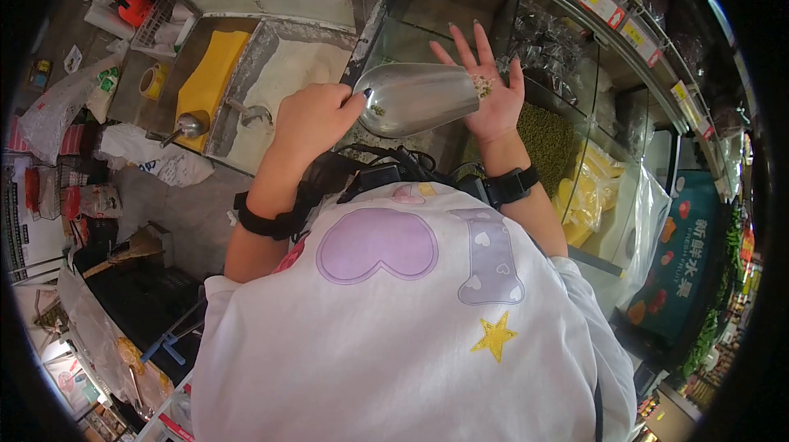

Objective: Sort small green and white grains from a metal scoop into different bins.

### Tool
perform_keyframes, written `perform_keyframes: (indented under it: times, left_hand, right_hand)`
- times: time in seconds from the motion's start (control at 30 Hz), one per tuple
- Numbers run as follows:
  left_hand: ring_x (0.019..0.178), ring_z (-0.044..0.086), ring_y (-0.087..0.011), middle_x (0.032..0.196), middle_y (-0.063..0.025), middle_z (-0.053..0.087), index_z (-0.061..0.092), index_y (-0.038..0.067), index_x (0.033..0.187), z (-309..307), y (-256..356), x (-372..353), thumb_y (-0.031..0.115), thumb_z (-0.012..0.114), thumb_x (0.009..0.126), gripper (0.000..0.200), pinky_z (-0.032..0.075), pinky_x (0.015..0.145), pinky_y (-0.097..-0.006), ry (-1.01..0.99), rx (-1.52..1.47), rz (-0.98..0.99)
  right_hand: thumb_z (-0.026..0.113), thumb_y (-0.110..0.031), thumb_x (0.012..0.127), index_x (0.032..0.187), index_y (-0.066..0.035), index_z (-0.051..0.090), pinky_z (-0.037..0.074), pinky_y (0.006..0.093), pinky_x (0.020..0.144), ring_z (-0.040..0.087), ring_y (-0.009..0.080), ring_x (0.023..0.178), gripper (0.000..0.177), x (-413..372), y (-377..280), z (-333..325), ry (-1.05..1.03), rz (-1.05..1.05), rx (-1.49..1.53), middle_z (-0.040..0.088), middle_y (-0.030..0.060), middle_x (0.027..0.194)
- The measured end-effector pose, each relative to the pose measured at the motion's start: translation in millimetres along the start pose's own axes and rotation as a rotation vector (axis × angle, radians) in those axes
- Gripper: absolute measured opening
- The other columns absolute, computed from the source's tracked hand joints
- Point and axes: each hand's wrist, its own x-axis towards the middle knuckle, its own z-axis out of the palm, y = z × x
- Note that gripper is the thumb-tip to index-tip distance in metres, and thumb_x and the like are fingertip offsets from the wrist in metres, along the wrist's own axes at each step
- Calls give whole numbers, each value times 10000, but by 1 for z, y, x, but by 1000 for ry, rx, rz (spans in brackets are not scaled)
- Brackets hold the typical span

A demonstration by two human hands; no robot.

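My left hand (316,121) is closed round the handle end of a clear scoop (419,101), which lies sideways in front of me. A few small greenish grains show inside the scoop. At its mouth, my right hand (493,101) is held palm up with the fingers spread. Small greenish and pale grains (483,87) sit on that palm, right by the scoop's lip. Below both hands is a clear-walled bin (411,47), its contents partly hidden by the scoop. A bin of green beans (544,142) stands beside my right wrist.
To the left are a bin of white powder or grain (304,68) with a metal scoop (251,113), and a bin with a yellow sheet (214,72) and another metal scoop (189,124). Yellow packets (593,183) lie at right. A price-tagged shelf edge (596,0) curves above.
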Motion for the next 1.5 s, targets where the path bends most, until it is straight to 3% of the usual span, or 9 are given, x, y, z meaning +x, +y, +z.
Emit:
perform_keyframes:
  times: [0.4,1.0,1.17,1.23,1.3,1.43,1.5]
  left_hand:
    - [687,590,-356,692,-164,602,651,52,787,0,2,0,351,523,834,328,445,607,-420,3,18,-1]
    - [709,586,-364,715,-164,605,646,50,773,-1,5,1,364,525,833,341,445,613,-424,-7,22,5]
    - [707,585,-363,710,-163,603,644,50,775,0,4,1,364,521,834,343,446,613,-423,-8,13,10]
    - [662,596,-349,661,-150,607,637,54,706,2,3,2,361,481,838,369,451,593,-434,46,30,51]
    - [664,596,-349,661,-150,607,638,56,709,1,3,2,364,479,839,370,451,593,-434,40,38,52]
    - [669,597,-350,666,-148,610,643,60,722,1,3,2,375,479,841,375,452,599,-435,46,36,51]
    - [676,598,-351,673,-148,612,646,62,729,0,0,3,381,478,840,377,453,601,-434,41,37,29]
  right_hand:
    - [373,-482,884,1424,-116,268,170,597,1072,144,419,1363,661,0,1,-1,-19,18,21,191,158,1491]
    - [379,-444,889,1412,-79,271,196,574,1076,176,400,1362,647,0,2,-1,-21,37,33,206,178,1480]
    - [375,-439,887,1425,-86,249,176,566,1086,136,365,1383,655,0,2,-1,-20,59,17,166,147,1502]
    - [361,-442,892,1425,-84,247,175,565,1086,139,362,1383,653,0,2,0,-18,64,6,165,143,1503]
    - [403,-435,878,1396,-53,290,196,563,1080,192,399,1358,654,0,4,3,37,47,-36,218,188,1473]
    - [372,-379,908,1375,-33,318,213,530,1086,226,372,1355,584,0,2,-3,25,78,79,252,193,1460]
    - [327,-299,943,1304,5,404,268,477,1072,346,324,1297,478,5,0,-14,378,79,59,389,182,1379]
